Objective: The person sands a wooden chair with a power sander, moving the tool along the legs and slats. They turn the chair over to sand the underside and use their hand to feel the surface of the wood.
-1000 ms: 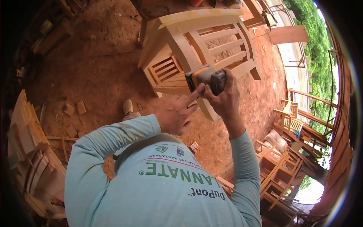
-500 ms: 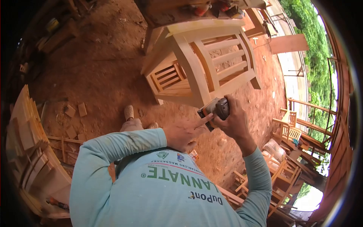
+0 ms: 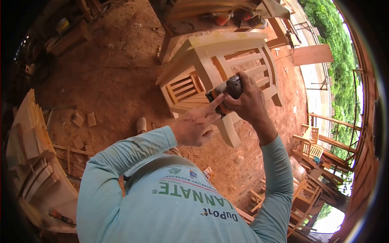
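A dark-topped power sander (image 3: 234, 86) rests against the curved leg (image 3: 229, 131) of a pale wooden chair (image 3: 204, 67). My right hand (image 3: 250, 97) is wrapped round the sander's rounded top. On the tool's near side is my left hand (image 3: 194, 125), its index finger reaching to the sander's body and the other fingers partly bent. The chair lies tipped over, its slatted parts showing above and to the left of the tool. The sander hides part of the leg.
Behind the chair stands a wooden workbench (image 3: 190, 24) with tools on it. Stacked boards (image 3: 30, 141) fill the left side. Several chair frames (image 3: 306, 194) are at the right. Small wood blocks (image 3: 91, 119) lie on the dirt floor, near my foot (image 3: 141, 125).
Both hands and the sander have moved up along the chair, uncovering the lower end of the leg. The view has shifted a little.
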Tool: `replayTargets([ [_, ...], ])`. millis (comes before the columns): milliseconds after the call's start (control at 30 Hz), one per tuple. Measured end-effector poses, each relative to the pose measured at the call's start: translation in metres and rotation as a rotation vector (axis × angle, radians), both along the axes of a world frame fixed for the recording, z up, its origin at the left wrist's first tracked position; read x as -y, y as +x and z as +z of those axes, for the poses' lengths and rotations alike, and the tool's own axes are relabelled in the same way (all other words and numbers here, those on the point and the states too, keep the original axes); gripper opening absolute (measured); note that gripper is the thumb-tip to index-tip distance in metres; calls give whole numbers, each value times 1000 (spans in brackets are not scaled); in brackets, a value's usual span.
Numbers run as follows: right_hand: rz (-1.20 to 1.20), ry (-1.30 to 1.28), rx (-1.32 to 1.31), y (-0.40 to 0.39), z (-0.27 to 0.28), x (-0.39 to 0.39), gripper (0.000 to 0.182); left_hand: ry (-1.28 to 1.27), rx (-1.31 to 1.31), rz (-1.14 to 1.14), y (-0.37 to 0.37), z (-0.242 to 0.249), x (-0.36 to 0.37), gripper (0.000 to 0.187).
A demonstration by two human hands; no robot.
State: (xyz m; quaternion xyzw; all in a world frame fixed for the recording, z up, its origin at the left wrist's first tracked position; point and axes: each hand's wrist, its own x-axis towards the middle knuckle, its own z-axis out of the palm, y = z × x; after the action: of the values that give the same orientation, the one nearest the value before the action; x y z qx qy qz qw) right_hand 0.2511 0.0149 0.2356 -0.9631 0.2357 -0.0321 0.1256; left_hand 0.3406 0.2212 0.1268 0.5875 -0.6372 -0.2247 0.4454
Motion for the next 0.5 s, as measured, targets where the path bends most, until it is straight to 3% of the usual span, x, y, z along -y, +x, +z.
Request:
replayTargets([
  [200, 28, -73, 65, 30, -13, 13, 82, -49, -61, 91, 15, -8, 9, 63],
  [500, 38, -11, -129, 104, 7, 31, 79, -12, -117, 165, 50, -5, 27, 71],
])
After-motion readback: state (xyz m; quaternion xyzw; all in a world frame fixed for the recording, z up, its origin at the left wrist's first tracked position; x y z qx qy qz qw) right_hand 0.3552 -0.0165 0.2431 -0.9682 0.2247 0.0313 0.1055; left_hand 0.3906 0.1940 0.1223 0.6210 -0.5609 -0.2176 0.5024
